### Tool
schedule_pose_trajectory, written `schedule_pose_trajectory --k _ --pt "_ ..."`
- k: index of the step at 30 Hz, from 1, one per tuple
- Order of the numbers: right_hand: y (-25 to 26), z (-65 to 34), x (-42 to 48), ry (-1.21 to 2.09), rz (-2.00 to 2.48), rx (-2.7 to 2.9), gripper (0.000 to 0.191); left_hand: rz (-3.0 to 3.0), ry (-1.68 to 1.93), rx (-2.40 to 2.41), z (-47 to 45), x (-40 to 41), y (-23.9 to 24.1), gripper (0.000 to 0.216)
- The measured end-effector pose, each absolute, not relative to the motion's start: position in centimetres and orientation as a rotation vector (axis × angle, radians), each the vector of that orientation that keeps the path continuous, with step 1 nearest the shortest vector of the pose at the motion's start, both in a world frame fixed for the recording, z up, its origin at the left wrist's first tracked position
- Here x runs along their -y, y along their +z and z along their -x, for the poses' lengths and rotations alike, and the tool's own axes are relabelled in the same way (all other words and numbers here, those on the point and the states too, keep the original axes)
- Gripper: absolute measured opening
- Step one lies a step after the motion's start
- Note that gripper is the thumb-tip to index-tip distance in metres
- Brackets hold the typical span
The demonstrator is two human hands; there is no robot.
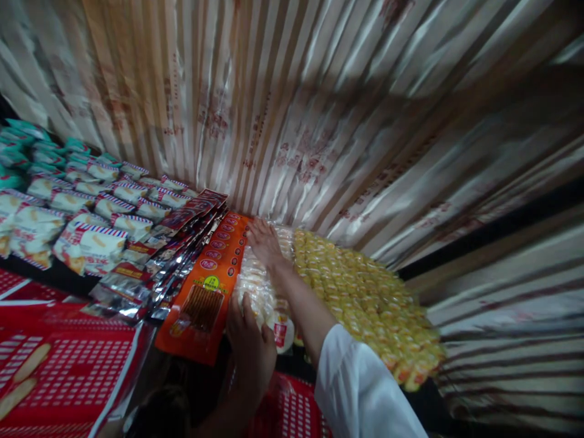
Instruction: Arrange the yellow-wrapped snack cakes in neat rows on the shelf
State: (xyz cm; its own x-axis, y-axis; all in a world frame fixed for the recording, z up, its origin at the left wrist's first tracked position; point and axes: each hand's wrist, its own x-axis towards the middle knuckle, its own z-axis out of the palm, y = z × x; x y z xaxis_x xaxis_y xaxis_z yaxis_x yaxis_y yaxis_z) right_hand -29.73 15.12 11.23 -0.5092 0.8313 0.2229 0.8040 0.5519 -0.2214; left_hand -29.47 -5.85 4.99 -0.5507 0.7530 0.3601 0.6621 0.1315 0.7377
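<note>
A long clear pack of pale snacks [261, 286] lies between a tall orange packet [210, 286] and a pack of yellow-wrapped sweets [365, 298]. My left hand [249, 350] grips the pale pack's near end, fingers curled over it. My right hand [263, 243], in a white sleeve, reaches along the pack and presses its far end, fingers bent down on it.
Dark foil packets [159, 261] and rows of white and red snack bags [91, 225] fill the left side. Green bags [27, 152] sit further back. Red patterned boxes [68, 365] lie near me. A striped printed sheet [319, 121] hangs behind.
</note>
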Motion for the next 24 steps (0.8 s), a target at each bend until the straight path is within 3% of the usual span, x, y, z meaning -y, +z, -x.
schedule_pose_trajectory --k 7,12,16,24 --pt "11.5 24.0 -4.7 0.204 1.012 2.196 0.039 -1.398 1.473 -2.168 30.5 5.8 5.1 0.053" --pt "9.2 17.0 6.1 0.063 1.264 1.942 0.041 -1.353 1.499 -2.141 31.0 5.7 5.1 0.049" --pt "7.6 13.3 12.8 -0.006 1.355 2.083 0.043 -1.247 1.407 -2.170 30.8 5.5 5.6 0.048" --pt "6.2 15.5 10.3 -0.002 1.340 2.164 0.047 -1.236 1.475 -2.152 30.8 5.8 5.3 0.045"
